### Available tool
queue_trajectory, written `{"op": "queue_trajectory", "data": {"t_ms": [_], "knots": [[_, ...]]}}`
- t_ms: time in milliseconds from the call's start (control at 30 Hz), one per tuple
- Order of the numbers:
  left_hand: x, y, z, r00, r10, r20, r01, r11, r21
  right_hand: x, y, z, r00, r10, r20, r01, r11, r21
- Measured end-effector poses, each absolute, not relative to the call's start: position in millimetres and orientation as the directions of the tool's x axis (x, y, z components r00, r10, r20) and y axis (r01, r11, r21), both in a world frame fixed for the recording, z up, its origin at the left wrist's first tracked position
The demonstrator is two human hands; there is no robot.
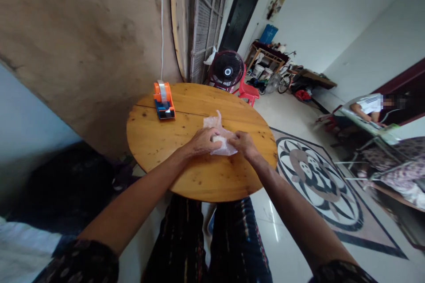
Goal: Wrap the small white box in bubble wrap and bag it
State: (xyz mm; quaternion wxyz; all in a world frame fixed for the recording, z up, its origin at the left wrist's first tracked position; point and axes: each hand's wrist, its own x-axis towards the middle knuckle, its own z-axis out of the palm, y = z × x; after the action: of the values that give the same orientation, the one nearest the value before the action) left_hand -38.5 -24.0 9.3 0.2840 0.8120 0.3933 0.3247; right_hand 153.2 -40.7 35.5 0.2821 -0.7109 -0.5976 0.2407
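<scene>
A translucent white plastic wrap lies near the middle of the round wooden table, with a small whitish object on it. My left hand has its fingers curled around the left side of that object, thumb in front. My right hand pinches the right edge of the wrap. One loose corner of the wrap stands up beyond my hands. What the small object is cannot be made out.
An orange and blue tape dispenser stands at the table's far left. Behind the table are a fan and a red chair. A person sits at another table on the right.
</scene>
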Motion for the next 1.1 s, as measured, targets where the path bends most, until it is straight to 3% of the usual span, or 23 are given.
{"op": "queue_trajectory", "data": {"t_ms": [600,967,1100], "knots": [[-37,-22,9,0.488,0.821,0.297,0.447,-0.527,0.723,130,-47,54,0.078,0.982,-0.175,0.486,-0.190,-0.853],[-39,-22,9,0.498,0.813,0.302,0.397,-0.524,0.754,117,-43,70,-0.039,0.972,-0.233,0.582,-0.167,-0.796],[-41,-22,11,0.505,0.814,0.288,0.402,-0.517,0.756,119,-50,79,-0.079,0.954,-0.288,0.516,-0.208,-0.831]]}}
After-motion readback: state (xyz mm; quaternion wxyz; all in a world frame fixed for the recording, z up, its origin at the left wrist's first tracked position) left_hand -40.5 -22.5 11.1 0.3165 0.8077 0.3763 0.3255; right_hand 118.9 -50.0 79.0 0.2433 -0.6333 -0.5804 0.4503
